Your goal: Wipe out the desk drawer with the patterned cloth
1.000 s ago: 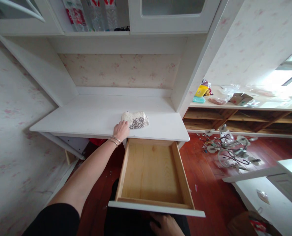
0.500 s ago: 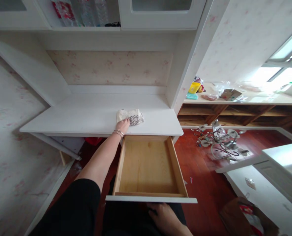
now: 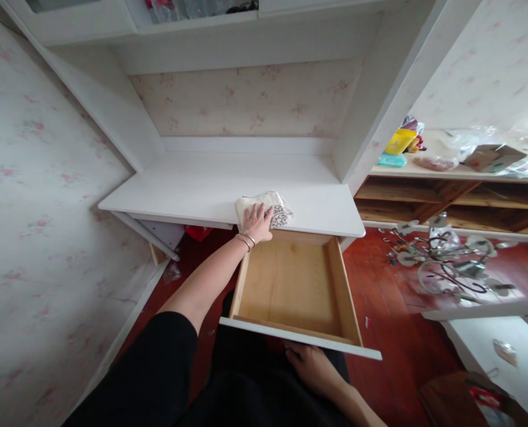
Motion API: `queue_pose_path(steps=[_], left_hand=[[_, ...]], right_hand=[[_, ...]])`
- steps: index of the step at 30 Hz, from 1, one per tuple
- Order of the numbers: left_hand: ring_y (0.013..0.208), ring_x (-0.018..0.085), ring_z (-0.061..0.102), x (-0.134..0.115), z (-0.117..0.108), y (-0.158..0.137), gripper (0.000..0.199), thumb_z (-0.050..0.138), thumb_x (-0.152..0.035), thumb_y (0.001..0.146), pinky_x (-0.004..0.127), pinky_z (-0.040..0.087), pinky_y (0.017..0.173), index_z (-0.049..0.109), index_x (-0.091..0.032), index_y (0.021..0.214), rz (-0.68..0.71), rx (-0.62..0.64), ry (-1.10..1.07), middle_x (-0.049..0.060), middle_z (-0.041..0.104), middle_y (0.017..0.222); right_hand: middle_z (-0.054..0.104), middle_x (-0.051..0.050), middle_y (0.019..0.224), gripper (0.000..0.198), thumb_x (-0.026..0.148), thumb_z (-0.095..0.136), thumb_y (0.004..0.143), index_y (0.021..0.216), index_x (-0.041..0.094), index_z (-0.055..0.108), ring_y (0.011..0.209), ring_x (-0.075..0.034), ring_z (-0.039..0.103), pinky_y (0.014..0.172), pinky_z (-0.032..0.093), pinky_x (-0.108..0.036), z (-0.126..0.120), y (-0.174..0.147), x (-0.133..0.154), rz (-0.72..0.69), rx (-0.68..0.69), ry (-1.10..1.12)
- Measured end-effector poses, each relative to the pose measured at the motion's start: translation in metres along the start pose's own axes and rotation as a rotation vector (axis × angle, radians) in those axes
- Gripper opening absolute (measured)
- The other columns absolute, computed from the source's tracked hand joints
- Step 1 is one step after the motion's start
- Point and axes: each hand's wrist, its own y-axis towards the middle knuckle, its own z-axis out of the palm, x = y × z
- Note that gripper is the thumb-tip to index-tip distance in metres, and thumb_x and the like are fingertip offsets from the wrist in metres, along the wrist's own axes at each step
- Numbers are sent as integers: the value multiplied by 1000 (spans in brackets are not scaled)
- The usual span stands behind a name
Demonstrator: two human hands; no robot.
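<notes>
Head view: left hand point(image 3: 257, 220) flat and unclenched on folded cloth point(image 3: 264, 209) at near desk point(image 3: 193, 193) edge, directly above open drawer point(image 3: 290, 284); right hand point(image 3: 312, 369) below drawer front, grip unclear, farther from cloth.

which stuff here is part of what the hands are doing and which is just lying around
In use: left hand flat on patterned cream cloth; white desk top; open pale wooden drawer; right hand beneath drawer front.
Lying about: metal chandelier on floor; yellow tub; cardboard box.
</notes>
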Motion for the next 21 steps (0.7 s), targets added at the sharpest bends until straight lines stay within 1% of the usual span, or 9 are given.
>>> queue_pose_path(steps=[1,2,5,8,10,12,15,18,21], left_hand=[[139,42,10,0,3,3,97,65,-35,68,62,13,108,14,-24,149,-13,24,5,14,14,155],[139,41,11,0,6,6,96,64,-35,69,63,13,107,13,-25,149,-21,33,12,13,15,155],[137,36,21,-2,11,9,83,58,-25,76,63,15,107,17,-25,148,0,-27,29,13,27,151],[133,34,29,-7,8,2,70,50,-16,79,62,22,105,27,-23,145,41,-81,19,13,36,145],[128,31,37,-12,2,-8,61,42,-12,83,58,29,103,33,-23,142,69,-114,-2,13,42,142],[124,28,43,-20,-3,-24,55,34,-10,87,53,34,101,36,-22,140,101,-159,-22,12,45,140],[130,28,38,-39,0,-54,53,28,-12,90,53,31,104,34,-23,142,146,-214,-19,11,40,145],[138,31,28,-62,20,-82,55,28,-13,91,57,23,109,29,-27,145,167,-199,-3,9,31,151],[139,34,24,-76,54,-101,56,28,-14,91,61,19,109,26,-29,146,181,-98,-16,9,23,155]], right_hand=[[65,-5,123,38,34,40,91,119,26,65,118,-25,56,102,39,-35,0,0,0,8,5,2],[64,-5,124,39,35,40,91,120,27,64,119,-25,55,102,38,-35,1,0,0,12,4,7],[63,-4,126,39,36,40,91,121,27,63,121,-25,54,103,38,-35,3,0,-2,6,-21,35],[65,-4,124,39,36,40,91,120,26,65,120,-23,54,104,38,-34,7,1,-7,23,-40,76],[65,-4,124,39,37,41,91,119,25,66,120,-24,54,105,37,-35,9,2,-11,46,-40,88],[65,-3,123,38,37,42,90,118,26,66,120,-24,54,105,37,-36,9,4,-14,42,-31,91],[65,-2,123,38,35,42,90,118,28,66,118,-24,56,103,39,-37,7,6,-17,-3,-9,104],[64,-2,124,37,34,43,89,120,29,64,118,-24,55,103,39,-37,5,8,-18,-35,1,107],[65,-3,123,37,33,44,89,120,29,65,118,-25,56,102,39,-37,5,9,-17,-33,4,100]])
